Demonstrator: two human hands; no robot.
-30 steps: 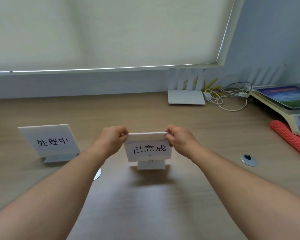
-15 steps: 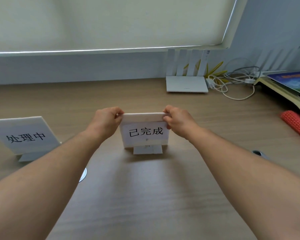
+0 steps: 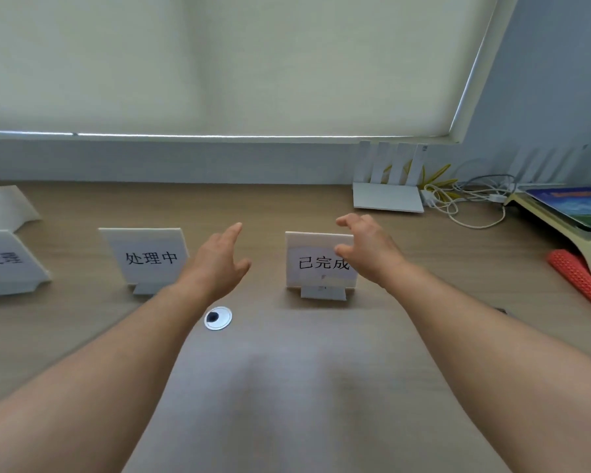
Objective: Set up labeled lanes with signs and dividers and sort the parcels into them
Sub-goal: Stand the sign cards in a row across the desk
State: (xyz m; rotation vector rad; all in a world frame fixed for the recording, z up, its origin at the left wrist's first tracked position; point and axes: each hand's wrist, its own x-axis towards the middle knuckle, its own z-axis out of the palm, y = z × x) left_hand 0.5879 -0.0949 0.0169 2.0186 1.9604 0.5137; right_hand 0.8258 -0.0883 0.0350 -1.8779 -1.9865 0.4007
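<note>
My two hands hover above the wooden desk [image 3: 287,387], neither one holding anything. My left hand [image 3: 219,264] is spread with the fingers straight and the thumb out to the side, in the gap between two white table signs. My right hand [image 3: 369,249] hangs with loosely bent fingers just at the right top corner of the sign reading 已完成 [image 3: 318,262], covering that corner from this angle; whether the fingertips touch the card I cannot tell. That sign stands upright on its small white base, right of centre on the desk. To its left, beyond my left hand, stands the sign reading 处理中 [image 3: 149,257], also upright on a base. A third sign [image 3: 7,264] sits at the far left edge, its lettering blurred. A round metal cable grommet [image 3: 218,318] lies in the desktop near my left forearm. At the back of the desk, against the wall under the drawn roller blind [image 3: 219,63], a white router [image 3: 388,186] stands with its antennas up, beside a tangle of cables [image 3: 471,199]. At the far right are a scale [image 3: 567,216] and a red mesh item [image 3: 580,281].
</note>
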